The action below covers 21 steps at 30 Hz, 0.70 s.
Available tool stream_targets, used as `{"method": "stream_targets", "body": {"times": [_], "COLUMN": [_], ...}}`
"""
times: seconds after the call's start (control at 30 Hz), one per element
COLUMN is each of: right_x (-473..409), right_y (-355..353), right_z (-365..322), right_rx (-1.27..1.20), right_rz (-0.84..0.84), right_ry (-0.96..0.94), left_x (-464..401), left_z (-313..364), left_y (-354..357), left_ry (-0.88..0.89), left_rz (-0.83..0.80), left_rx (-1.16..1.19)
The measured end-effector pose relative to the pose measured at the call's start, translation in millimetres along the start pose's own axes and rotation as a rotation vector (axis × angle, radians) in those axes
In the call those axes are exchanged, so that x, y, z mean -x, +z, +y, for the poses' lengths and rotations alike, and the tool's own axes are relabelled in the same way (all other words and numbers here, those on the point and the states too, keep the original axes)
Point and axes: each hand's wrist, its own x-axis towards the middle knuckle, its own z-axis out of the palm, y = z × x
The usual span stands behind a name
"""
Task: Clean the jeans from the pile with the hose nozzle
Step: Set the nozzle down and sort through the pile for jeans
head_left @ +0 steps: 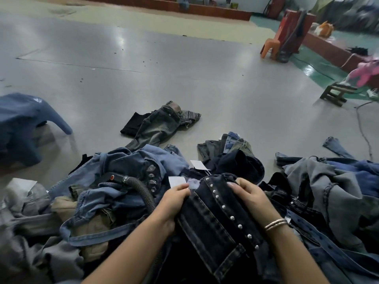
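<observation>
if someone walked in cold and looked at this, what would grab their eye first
Most likely the two hands in the lower middle, left hand and right hand, gripping dark studded jeans on top of a big denim pile spread across the foreground. Next, the ribbed hose lying on the pile left of the hands, and one pair of jeans alone on the grey floor beyond.
</observation>
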Motion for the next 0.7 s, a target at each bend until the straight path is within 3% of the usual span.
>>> {"method": "stream_targets", "body": {"times": [0.1,0.2,0.3,0.33,0.4,0.47,0.53,0.63,0.7], "right_x": [1.5,5.1,-1.0,-3.6,-8.5,-10.2,-11.2,-4.8,13.1], "right_y": [-20.9,-5.8,34.1,40.8,50.3,51.6,34.4,-29.9,-81.9], "right_z": [32.8,48.9,56.7,59.7,64.2,54.1,34.4,-0.9,-35.9], "right_rx": [0.270,0.565,0.186,0.083,-0.084,-0.427,-0.559,-0.397,-0.234], "right_rz": [-0.008,0.029,0.001,0.073,0.157,0.265,0.411,0.645,0.749], "right_ry": [0.284,0.296,0.471,0.479,0.385,0.323,0.197,-0.114,-0.248], "left_x": [3.0,14.1,22.8,24.5,25.0,26.0,20.9,11.2,8.6], "left_z": [11.4,20.6,20.6,20.0,19.3,20.4,17.0,7.2,2.6], "left_y": [0.0,2.2,5.8,6.2,3.8,2.6,7.7,43.8,92.1], "left_ry": [0.288,0.497,0.543,0.547,0.557,0.530,0.549,0.678,0.737], "left_rz": [0.112,-0.086,-0.357,-0.413,-0.461,-0.429,-0.351,-0.220,-0.318], "left_rx": [0.019,0.145,0.216,0.227,0.261,0.305,0.167,-0.239,-0.338]}}
